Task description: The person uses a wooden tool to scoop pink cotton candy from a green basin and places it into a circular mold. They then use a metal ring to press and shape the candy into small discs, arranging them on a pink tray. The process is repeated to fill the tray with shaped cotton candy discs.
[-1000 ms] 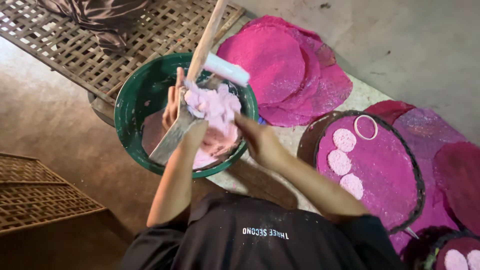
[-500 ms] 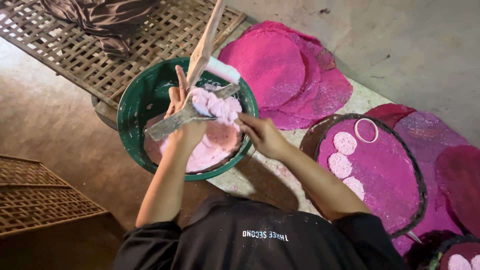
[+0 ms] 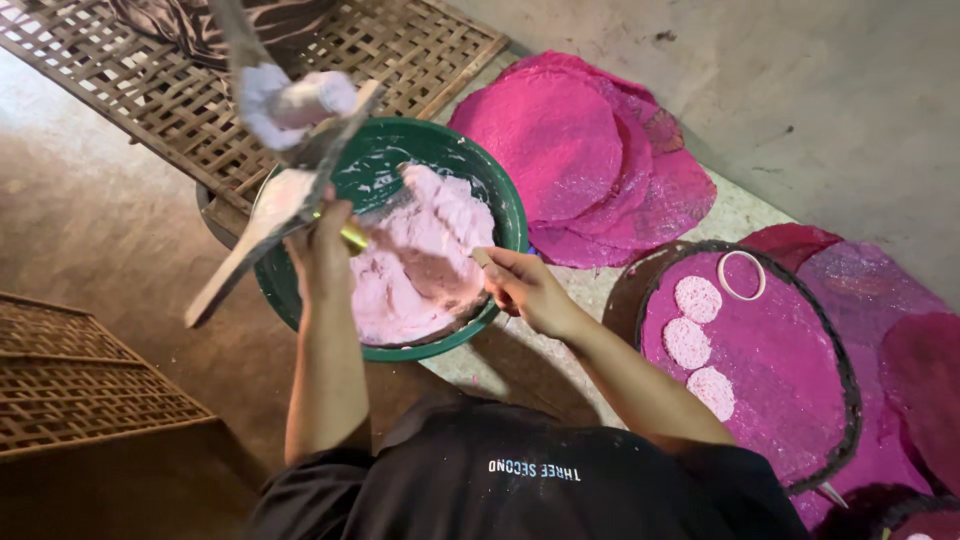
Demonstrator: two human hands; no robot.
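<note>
Leftmost, woven rack: a slatted bamboo rack (image 3: 90,385) lies at the 8 o'clock edge of the view, and a larger lattice mat (image 3: 150,95) runs across 10 to 12 o'clock.
Paddle: a long flat paddle (image 3: 262,215), smeared with pale dough, slants from 8 o'clock up past the basin rim toward 11 o'clock.
Left hand: the left hand (image 3: 322,250) has its fingers wrapped round the paddle, over the basin's 9 o'clock rim.
Basin: a green basin (image 3: 505,215) sits at centre, filled with pale pink dough (image 3: 420,270).
Right hand: the right hand (image 3: 520,290) rests at the basin's 4 o'clock rim, fingers pinched narrow on a thin stick whose tip touches the dough.
Pink discs: a stack of magenta discs (image 3: 580,150) lies at 1 o'clock.
Round tray: a dark-rimmed tray (image 3: 845,400) at 3 o'clock holds three pale rounds (image 3: 698,298) and a white ring (image 3: 742,274).
</note>
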